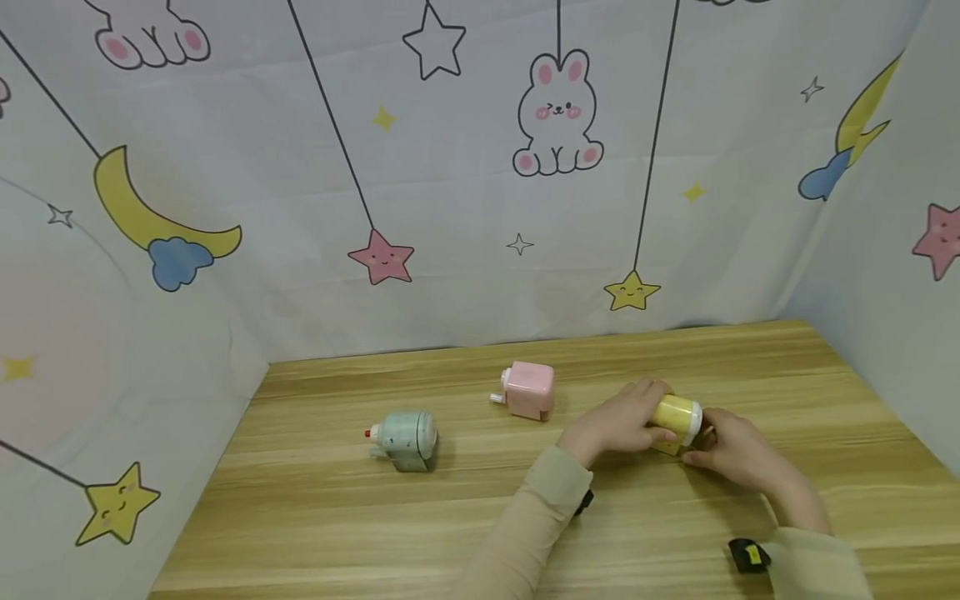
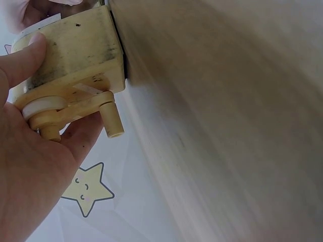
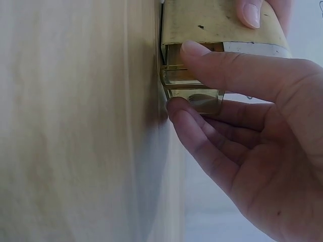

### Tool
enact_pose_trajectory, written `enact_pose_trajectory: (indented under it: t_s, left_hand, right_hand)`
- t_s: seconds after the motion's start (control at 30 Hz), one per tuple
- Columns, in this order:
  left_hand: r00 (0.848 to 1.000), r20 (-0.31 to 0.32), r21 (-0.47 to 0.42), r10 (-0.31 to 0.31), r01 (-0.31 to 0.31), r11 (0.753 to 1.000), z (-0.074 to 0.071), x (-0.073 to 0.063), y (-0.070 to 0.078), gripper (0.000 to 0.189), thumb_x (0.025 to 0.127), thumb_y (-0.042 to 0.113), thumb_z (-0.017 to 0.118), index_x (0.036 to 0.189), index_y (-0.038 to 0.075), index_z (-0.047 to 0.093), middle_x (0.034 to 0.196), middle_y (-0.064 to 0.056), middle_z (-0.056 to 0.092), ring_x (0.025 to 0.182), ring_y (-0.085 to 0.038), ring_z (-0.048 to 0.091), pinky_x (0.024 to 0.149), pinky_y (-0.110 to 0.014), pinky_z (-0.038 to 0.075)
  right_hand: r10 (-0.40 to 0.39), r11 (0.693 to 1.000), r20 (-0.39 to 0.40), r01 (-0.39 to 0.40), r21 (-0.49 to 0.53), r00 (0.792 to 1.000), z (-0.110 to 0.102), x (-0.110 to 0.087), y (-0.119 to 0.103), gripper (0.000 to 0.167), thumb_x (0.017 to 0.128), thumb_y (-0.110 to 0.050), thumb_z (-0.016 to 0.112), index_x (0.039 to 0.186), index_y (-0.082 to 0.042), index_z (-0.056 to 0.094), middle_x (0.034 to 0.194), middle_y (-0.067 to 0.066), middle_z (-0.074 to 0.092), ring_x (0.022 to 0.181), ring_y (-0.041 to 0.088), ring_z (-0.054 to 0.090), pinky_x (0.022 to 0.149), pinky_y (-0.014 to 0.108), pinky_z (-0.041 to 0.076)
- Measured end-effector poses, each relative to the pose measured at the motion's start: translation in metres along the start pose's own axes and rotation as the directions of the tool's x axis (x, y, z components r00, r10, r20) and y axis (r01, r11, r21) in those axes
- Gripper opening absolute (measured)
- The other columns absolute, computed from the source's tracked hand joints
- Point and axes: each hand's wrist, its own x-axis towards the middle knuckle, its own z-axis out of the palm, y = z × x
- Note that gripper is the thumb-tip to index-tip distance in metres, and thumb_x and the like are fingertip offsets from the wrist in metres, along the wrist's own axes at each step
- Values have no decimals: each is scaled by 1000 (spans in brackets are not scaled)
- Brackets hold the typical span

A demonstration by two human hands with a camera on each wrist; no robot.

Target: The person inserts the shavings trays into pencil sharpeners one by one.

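A yellow hand-crank pencil sharpener (image 1: 677,414) stands at the right of the table, with dark smudges on its side. My left hand (image 1: 626,418) grips its body from the crank end, thumb on one side. The crank handle (image 2: 113,121) points out beside the palm in the left wrist view. At the opposite end, my right hand (image 1: 738,447) pinches the clear shavings drawer (image 3: 204,102) between thumb and fingers. That drawer sticks partway out of the sharpener's body in the right wrist view.
A pink pencil sharpener (image 1: 531,388) stands toward the table's back, left of my hands. Farther left is a pale green one (image 1: 405,442) with a red tip. Printed cloth walls (image 1: 465,183) border the wooden table (image 1: 315,517) behind and at both sides.
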Motion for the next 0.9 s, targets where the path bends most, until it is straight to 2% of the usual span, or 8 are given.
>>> enact_pose_trajectory:
  t_s: [0.73,0.9]
  left_hand:
    - [1000,5,-7,1,-1,1000,0,-1,0,50,93,39,60,134,17,42,122,4,49,98,-7,47,81,-14,38]
    - [1000,4,-10,3,-3,1000,-1,0,0,49,93,39,60,133,17,42,121,4,49,97,-7,47,80,-14,38]
  right_hand:
    - [-30,999,-1,30,26,1000,4,5,0,52,79,-17,78,116,9,54,102,16,65,88,22,64,73,40,54]
    - [-32,999,-5,33,35,999,6,6,1,51,79,-16,79,115,9,54,101,16,65,87,20,64,72,37,53]
